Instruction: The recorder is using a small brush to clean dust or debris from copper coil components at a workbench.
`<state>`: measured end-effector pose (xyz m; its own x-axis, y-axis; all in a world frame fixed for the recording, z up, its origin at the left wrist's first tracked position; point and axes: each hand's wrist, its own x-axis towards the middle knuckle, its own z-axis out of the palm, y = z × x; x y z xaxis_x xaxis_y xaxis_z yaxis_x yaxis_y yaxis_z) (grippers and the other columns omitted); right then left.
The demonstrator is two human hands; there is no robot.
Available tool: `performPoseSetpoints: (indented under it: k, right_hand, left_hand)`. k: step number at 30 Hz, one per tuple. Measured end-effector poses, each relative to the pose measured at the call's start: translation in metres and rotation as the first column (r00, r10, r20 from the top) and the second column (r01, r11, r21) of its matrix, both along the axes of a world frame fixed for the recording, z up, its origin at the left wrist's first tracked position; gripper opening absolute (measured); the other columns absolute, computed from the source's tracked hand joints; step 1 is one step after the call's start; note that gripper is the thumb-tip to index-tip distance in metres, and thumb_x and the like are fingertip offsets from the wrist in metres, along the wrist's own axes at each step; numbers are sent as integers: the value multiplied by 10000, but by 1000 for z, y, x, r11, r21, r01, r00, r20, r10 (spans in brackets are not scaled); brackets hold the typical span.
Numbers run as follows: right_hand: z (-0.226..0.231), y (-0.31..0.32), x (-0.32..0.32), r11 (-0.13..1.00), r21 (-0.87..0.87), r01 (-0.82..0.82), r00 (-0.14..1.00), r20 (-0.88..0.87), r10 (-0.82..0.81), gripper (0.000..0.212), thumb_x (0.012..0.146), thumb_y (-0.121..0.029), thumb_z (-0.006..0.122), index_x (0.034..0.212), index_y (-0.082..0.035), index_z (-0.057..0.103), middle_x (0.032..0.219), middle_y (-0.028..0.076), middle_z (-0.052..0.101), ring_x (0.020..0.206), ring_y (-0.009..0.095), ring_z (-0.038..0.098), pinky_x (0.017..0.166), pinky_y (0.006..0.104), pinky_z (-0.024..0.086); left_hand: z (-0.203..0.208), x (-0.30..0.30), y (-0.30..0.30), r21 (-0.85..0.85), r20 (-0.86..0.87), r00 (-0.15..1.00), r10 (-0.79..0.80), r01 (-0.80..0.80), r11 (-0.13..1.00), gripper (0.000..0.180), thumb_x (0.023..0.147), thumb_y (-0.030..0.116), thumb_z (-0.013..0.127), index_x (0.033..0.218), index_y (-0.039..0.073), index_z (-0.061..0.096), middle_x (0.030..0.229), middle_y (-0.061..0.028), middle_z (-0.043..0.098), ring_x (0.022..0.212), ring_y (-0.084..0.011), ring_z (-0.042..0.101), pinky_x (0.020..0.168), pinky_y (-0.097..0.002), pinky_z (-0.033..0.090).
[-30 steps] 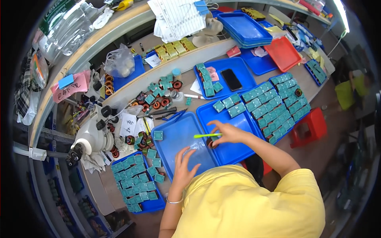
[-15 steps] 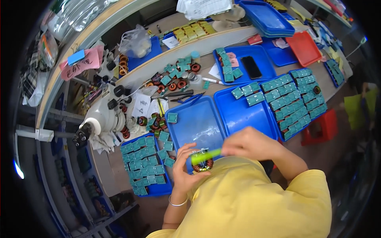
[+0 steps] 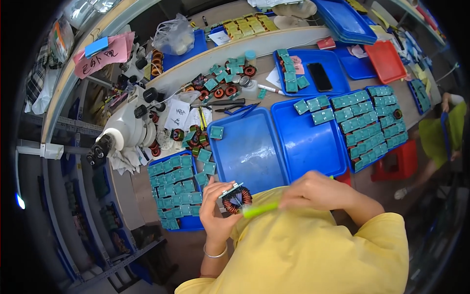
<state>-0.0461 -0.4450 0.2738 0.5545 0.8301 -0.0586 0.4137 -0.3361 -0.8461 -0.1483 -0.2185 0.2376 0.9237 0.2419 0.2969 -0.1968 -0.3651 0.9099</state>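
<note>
Right now I am working on one wound coil, a dark ring with copper-red winding and a small green board on its top, held close to my chest over the near edge of the counter. My left hand is closed around it from the left, fingers curled at its rim. My right hand pinches a thin bright-green tool, which looks like a brush or pick, though I cannot tell which.

The tool's long axis runs left to right, tilted slightly down toward the left, and its tip points into the coil's near side. The coil's open face looks turned toward me, its board edge tilted up to the far right.

As I judge it, the next move needs a steady left grip and small strokes. The empty blue tray lies just beyond.
</note>
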Motion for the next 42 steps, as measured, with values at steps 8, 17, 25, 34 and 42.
performPoseSetpoints:
  k: [8,17,25,34,42]
  right_hand:
    - [5,-6,-3,966,102,-236,929,-267,255,209,808,-212,613,799,-4,637,708,107,622,619,237,607,534,298,445]
    - [13,43,-24,924,339,177,968,-231,-101,608,615,-250,808,1088,-42,489,1002,71,449,622,95,393,507,219,312]
    - [16,45,-29,896,417,153,988,-74,-135,608,583,-205,831,1065,-31,504,1026,85,447,654,82,408,505,202,336]
    - [23,42,-29,876,454,161,987,-92,-133,580,603,-215,803,1031,42,507,986,163,480,880,279,533,718,315,462]
    - [46,10,-10,983,177,40,990,130,-63,302,684,-244,726,868,-37,606,764,74,550,662,214,564,555,282,450]
  left_hand:
    - [19,-4,1,125,106,994,-19,5,992,607,500,308,835,968,23,575,960,-90,625,911,-232,557,999,-509,270]
    - [26,-8,-19,-497,31,991,-134,131,858,664,506,263,849,1018,29,496,969,-145,609,980,-253,557,1016,-485,258]
    - [38,-14,-20,-566,28,987,-160,148,811,658,512,151,855,1023,6,467,1103,-158,447,1013,-233,512,890,-316,410]
    - [46,-17,-20,-648,-79,976,-205,106,754,726,489,110,862,1078,-10,455,1093,-142,441,992,-201,498,874,-288,401]
    - [47,-8,-12,-114,-57,995,-85,78,990,607,544,179,834,1010,-15,495,983,-102,476,929,-257,555,924,-434,397]
